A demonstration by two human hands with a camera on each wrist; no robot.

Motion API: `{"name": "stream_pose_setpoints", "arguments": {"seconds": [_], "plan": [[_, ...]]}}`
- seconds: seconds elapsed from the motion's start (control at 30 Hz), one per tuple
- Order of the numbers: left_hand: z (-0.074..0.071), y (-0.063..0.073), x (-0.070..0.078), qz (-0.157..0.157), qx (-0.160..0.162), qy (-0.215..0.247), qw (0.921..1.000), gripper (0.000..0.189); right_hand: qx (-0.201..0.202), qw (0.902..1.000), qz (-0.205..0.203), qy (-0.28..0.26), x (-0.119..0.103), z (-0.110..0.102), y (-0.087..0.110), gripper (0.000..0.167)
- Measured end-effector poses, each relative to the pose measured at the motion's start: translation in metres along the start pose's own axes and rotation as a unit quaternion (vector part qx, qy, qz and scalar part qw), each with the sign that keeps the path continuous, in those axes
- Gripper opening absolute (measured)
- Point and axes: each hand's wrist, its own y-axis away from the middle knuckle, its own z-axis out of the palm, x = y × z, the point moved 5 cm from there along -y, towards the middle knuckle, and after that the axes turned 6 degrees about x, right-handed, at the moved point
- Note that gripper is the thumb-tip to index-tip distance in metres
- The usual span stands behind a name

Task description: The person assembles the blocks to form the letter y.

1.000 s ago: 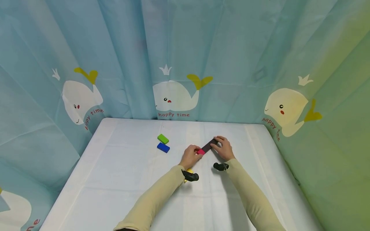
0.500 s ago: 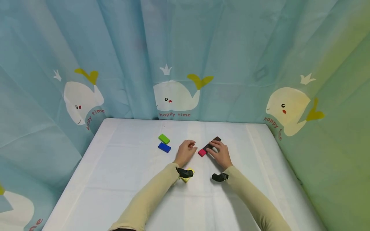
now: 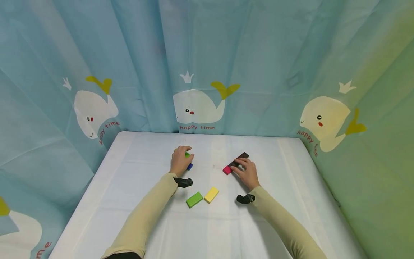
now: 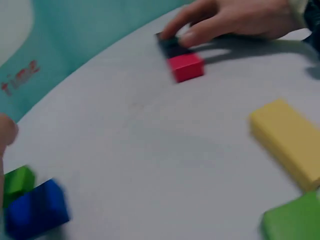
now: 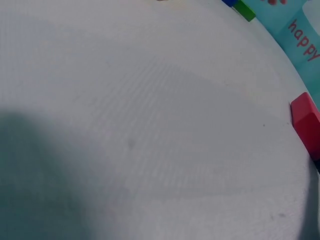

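On the table a long black block (image 3: 243, 155) lies slanted, with a short red block (image 3: 227, 170) against its near left end. My right hand (image 3: 248, 174) holds the black block, thumb and finger at its sides. My left hand (image 3: 180, 161) is over a green block (image 3: 187, 154) and a blue block (image 3: 189, 167), its thumb and fingers apart around the green one. The hand partly covers both. In the left wrist view the blue block (image 4: 37, 210) lies beside the green block (image 4: 19, 184), a fingertip above them. The red block (image 5: 306, 122) shows at the right wrist view's edge.
Nearer the front, a second green block (image 3: 194, 199) and a yellow block (image 3: 211, 195) lie side by side on the white tabletop (image 3: 155, 230). A blue curtain (image 3: 145, 64) with whale prints hangs behind the table, and a greenish one (image 3: 372, 172) on the right.
My left hand let go of the red block and moved left to the far green and blue blocks, uncovering the near green and yellow ones. My right hand slid slightly nearer along the black block.
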Motion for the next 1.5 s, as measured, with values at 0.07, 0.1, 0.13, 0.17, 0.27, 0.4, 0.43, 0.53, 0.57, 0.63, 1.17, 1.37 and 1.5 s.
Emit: {"name": "stream_pose_setpoints", "arguments": {"seconds": [0.07,0.1,0.13,0.17,0.27,0.4,0.43,0.53,0.57,0.63,1.17,1.37,1.5], "plan": [[-0.006,-0.003,-0.009,-0.019,-0.01,-0.014,0.9997,0.04,0.001,1.0,0.002,0.001,0.0,0.0,0.0,0.044],[-0.007,-0.003,-0.013,-0.028,-0.018,-0.02,0.9992,0.043,0.001,1.0,0.002,0.003,0.001,0.0,0.0,0.044],[-0.009,-0.003,-0.017,-0.035,-0.027,-0.024,0.9987,0.046,0.001,1.0,0.004,0.005,0.001,0.0,0.0,0.044],[-0.01,-0.003,-0.019,-0.041,-0.036,-0.025,0.9982,0.048,0.002,1.0,0.007,0.005,0.001,0.0,0.0,0.043],[-0.01,-0.002,-0.025,-0.051,-0.062,-0.03,0.9964,0.052,0.001,0.9999,0.011,0.01,0.001,0.001,-0.001,0.044],[-0.007,-0.001,-0.028,-0.055,-0.073,-0.028,0.9955,0.052,0.002,0.9999,0.013,0.011,0.0,0.001,-0.001,0.044],[-0.007,-0.001,-0.029,-0.055,-0.071,-0.027,0.9956,0.051,0.003,0.9998,0.013,0.011,0.0,0.002,-0.001,0.044],[-0.004,-0.001,-0.031,-0.057,-0.063,-0.026,0.996,0.049,0.008,0.9998,0.014,0.01,-0.001,0.002,0.0,0.043],[-0.004,-0.001,-0.031,-0.058,-0.059,-0.026,0.9963,0.049,0.01,0.9998,0.015,0.009,-0.002,0.002,0.0,0.044],[-0.003,-0.001,-0.032,-0.063,-0.054,-0.03,0.9961,0.048,0.013,0.9997,0.015,0.011,-0.003,0.003,0.0,0.044],[-0.001,0.0,-0.025,-0.078,-0.027,-0.031,0.9961,0.049,0.019,0.999,0.007,0.04,0.002,0.006,0.001,0.041],[-0.001,-0.001,-0.024,-0.091,-0.028,-0.034,0.9948,0.049,0.022,0.9991,0.007,0.036,0.002,0.006,0.001,0.042],[0.002,-0.001,-0.026,-0.101,-0.028,-0.033,0.994,0.049,0.019,0.9993,0.007,0.031,0.003,0.007,0.001,0.045]]}}
